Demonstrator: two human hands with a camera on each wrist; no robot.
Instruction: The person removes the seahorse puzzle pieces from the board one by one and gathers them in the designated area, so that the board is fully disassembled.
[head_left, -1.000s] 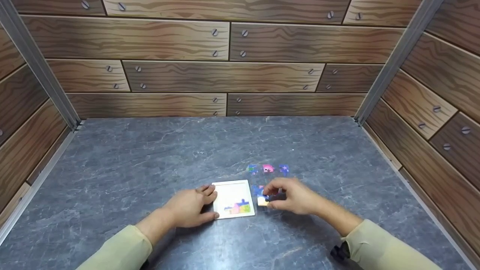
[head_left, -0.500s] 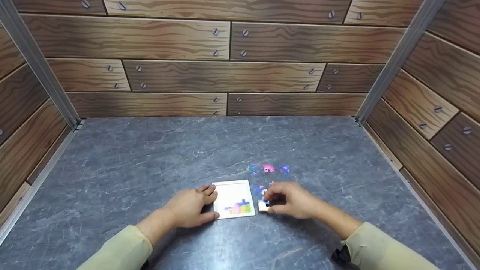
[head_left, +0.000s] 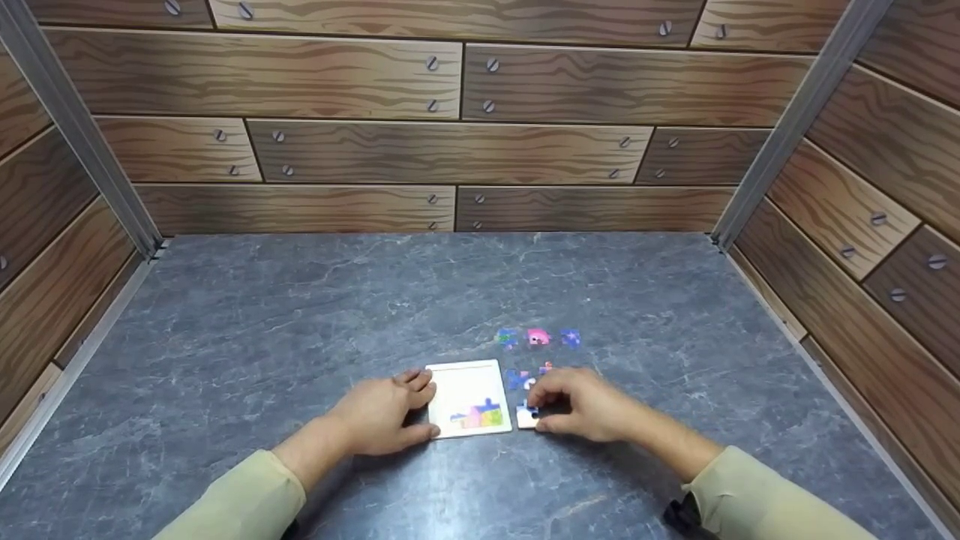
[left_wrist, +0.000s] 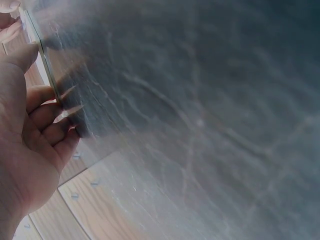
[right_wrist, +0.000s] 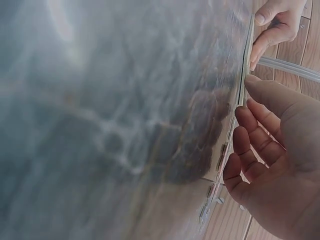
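A small white puzzle tray (head_left: 459,386) lies on the grey marbled table, with several joined colourful pieces (head_left: 480,415) along its lower right part. My left hand (head_left: 384,412) rests at the tray's left edge, thumb near the lower corner and fingers further up, touching the rim. Just right of the tray, my right hand (head_left: 589,405) pinches a pale jigsaw piece (head_left: 526,417) between thumb and index finger, low at the table. In the right wrist view, the right hand's (right_wrist: 280,145) other fingers are loosely bent. The piece is partly hidden by the fingers.
Three loose jigsaw pieces, among them a pink one (head_left: 538,337), lie in a row beyond the right hand. More pieces, including a blue one (head_left: 517,379), lie between that row and the hand. Wood-patterned walls (head_left: 360,210) enclose the table.
My right hand has shifted slightly toward me with the pale jigsaw piece, drawing it away from the blue pieces above. The left hand and tray have stayed in place.
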